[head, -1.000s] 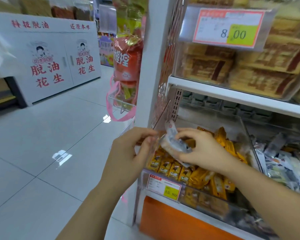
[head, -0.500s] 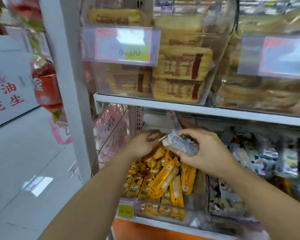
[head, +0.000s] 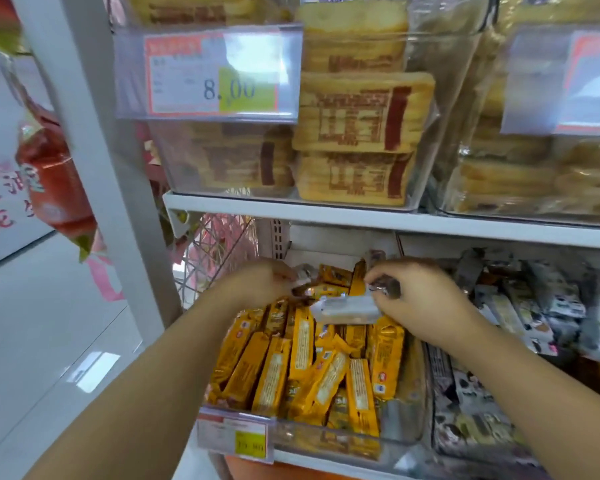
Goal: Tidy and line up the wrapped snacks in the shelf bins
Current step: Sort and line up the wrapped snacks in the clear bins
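Head view, 2 hands in the lower-shelf bin.

- Right hand [head: 421, 301]: thumb and fingers curled, pinching 1 grey-silver wrapped snack bar [head: 345, 310] by its right end. The bar is held roughly level, just above the back rows of the yellow stock. A dark shiny wrapper bit shows at the fingertips [head: 385, 287]; can't tell what it is.
- Left hand [head: 262, 284]: reached to the back left of the same bin, fingers curled down behind the back of the hand. A small crinkled silver wrapper [head: 303, 273] sits right at the fingertips. Can't tell whether it is gripped or only touched.
- Clear plastic front bin [head: 400, 422]: holds the yellow foil-wrapped snack bars [head: 302, 344]. Most lie lengthwise front to back, several skewed and overlapping, and a few at the back stand on end.
- Small white-and-yellow price label [head: 236, 438]: clipped to the bin's front left corner, digits blurred.
- Neighbouring bin on the right: grey and black-and-white wrapped snacks [head: 506, 327], loosely heaped.
- White shelf board [head: 361, 216] above carries clear tubs of pale yellow wrapped cakes with red-brown print [head: 361, 112], stacked flat.
- Clear-sleeved price tag reading 8.00 [head: 212, 74]: on the left tub's front.
- Red snack bag [head: 56, 188]: hangs left of the white upright post [head: 94, 150].
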Available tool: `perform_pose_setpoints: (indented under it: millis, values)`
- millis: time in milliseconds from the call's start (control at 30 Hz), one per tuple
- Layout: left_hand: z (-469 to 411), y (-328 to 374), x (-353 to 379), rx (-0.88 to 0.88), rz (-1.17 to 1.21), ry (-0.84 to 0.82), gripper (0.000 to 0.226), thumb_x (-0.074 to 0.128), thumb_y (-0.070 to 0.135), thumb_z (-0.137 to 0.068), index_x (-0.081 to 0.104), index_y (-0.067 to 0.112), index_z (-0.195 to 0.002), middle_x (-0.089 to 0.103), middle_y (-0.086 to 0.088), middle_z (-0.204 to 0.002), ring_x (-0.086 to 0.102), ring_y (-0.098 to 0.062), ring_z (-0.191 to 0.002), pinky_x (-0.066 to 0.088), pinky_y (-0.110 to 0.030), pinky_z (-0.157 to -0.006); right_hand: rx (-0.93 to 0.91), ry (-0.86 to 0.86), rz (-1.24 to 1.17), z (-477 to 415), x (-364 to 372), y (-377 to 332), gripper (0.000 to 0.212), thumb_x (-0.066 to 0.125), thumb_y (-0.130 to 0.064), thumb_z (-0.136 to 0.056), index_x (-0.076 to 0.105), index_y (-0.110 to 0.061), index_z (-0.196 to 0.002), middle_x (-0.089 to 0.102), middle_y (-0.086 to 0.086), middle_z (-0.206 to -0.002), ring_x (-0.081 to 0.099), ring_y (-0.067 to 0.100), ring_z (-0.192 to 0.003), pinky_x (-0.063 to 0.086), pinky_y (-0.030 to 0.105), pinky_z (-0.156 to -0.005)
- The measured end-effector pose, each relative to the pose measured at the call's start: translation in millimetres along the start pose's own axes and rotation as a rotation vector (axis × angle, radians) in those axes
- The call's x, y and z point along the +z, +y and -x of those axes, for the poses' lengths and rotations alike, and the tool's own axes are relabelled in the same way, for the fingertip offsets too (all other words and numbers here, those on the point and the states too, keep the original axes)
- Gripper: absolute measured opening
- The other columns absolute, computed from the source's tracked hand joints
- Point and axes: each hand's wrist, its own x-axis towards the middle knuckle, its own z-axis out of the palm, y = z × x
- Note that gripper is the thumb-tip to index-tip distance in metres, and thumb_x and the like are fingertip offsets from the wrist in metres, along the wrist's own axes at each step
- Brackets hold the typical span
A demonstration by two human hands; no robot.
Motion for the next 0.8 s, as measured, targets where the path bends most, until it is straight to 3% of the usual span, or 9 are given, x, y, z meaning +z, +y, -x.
perform_pose_setpoints:
  millis: [100, 200, 300, 400, 500, 567, 667, 800]
  values:
    - [-25.7, -6.4, 17.5, -0.074, 0.028, 0.071, 0.051, 0.058, 0.025, -0.087, 0.05, 0.008, -0.135, 0.048, -0.014, -0.141, 0.049, -0.027, -0.124, 0.042, -0.026, -0.096, -0.02, -0.033, 0.004, -1.0, 1.1, 0.5, 0.025, 0.059, -0.028, -0.089, 0.063, -0.031, -0.114, 0.061, -0.012, -0.121, 0.057, 0.007, -0.105, 0.047, 0.025, -0.088]
    - [-40.1, -13.5, 25.1, -0.06, -0.007, 0.074, 0.057, 0.058, 0.012, -0.091, 0.037, 0.014, -0.145, 0.04, -0.013, -0.148, 0.05, -0.029, -0.123, 0.046, -0.03, -0.095, -0.025, -0.073, 0.0, -4.4, 3.0, 2.0, 0.028, 0.062, -0.031, -0.087, 0.061, -0.035, -0.115, 0.058, -0.011, -0.123, 0.053, 0.005, -0.106, 0.042, 0.02, -0.087]
    - [-48.0, -11.9, 26.8, -0.021, -0.226, 0.074, 0.055, 0.061, 0.02, -0.091, 0.041, 0.014, -0.142, 0.045, -0.012, -0.142, 0.044, -0.029, -0.128, 0.035, -0.033, -0.106, -0.028, -0.099, -0.033, -7.4, 5.8, 1.6, 0.028, 0.063, -0.032, -0.086, 0.06, -0.035, -0.114, 0.057, -0.013, -0.123, 0.052, 0.003, -0.103, 0.038, 0.016, -0.082]
    - [-56.5, -14.4, 27.5, -0.013, -0.279, 0.129, 0.045, 0.063, 0.025, -0.089, 0.051, 0.016, -0.132, 0.051, -0.011, -0.133, 0.043, -0.029, -0.125, 0.029, -0.03, -0.102, -0.045, -0.099, -0.053, -8.3, 7.5, 0.7, 0.027, 0.063, -0.032, -0.086, 0.061, -0.035, -0.114, 0.057, -0.017, -0.122, 0.051, 0.001, -0.109, 0.037, 0.013, -0.083]
    - [-60.2, -17.5, 24.4, -0.034, 0.004, 0.108, 0.046, 0.069, 0.024, -0.085, 0.054, 0.016, -0.128, 0.055, -0.009, -0.132, 0.049, -0.026, -0.12, 0.039, -0.027, -0.092, -0.053, -0.079, -0.091, -8.8, 7.7, 1.6, 0.026, 0.064, -0.03, -0.086, 0.063, -0.034, -0.112, 0.06, -0.017, -0.118, 0.05, -0.003, -0.102, 0.037, 0.012, -0.082]
    - [-60.2, -16.2, 21.6, -0.04, 0.164, 0.043, 0.05, 0.065, 0.029, -0.089, 0.049, 0.014, -0.134, 0.053, -0.007, -0.136, 0.051, -0.024, -0.119, 0.038, -0.024, -0.087, -0.064, -0.068, -0.093, -8.4, 8.4, 2.2, 0.026, 0.064, -0.029, -0.086, 0.063, -0.033, -0.112, 0.06, -0.017, -0.117, 0.047, -0.006, -0.099, 0.033, 0.009, -0.079]
    - [-60.5, -15.1, 22.1, -0.065, 0.195, -0.05, 0.055, 0.052, 0.045, -0.094, 0.046, 0.013, -0.138, 0.046, -0.008, -0.143, 0.046, -0.025, -0.126, 0.033, -0.025, -0.09, -0.072, -0.057, -0.091, -7.8, 9.0, 1.9, 0.027, 0.065, -0.03, -0.086, 0.063, -0.032, -0.113, 0.059, -0.017, -0.117, 0.047, -0.006, -0.1, 0.032, 0.008, -0.078]
    - [-64.3, -18.4, 27.5, -0.108, 0.232, -0.128, 0.06, 0.043, 0.056, -0.093, 0.05, 0.012, -0.133, 0.052, -0.011, -0.136, 0.052, -0.024, -0.115, 0.037, -0.028, -0.086, -0.076, -0.056, -0.095, -7.1, 8.3, 1.6, 0.026, 0.064, -0.03, -0.087, 0.063, -0.032, -0.113, 0.059, -0.017, -0.119, 0.047, -0.006, -0.102, 0.033, 0.009, -0.08]
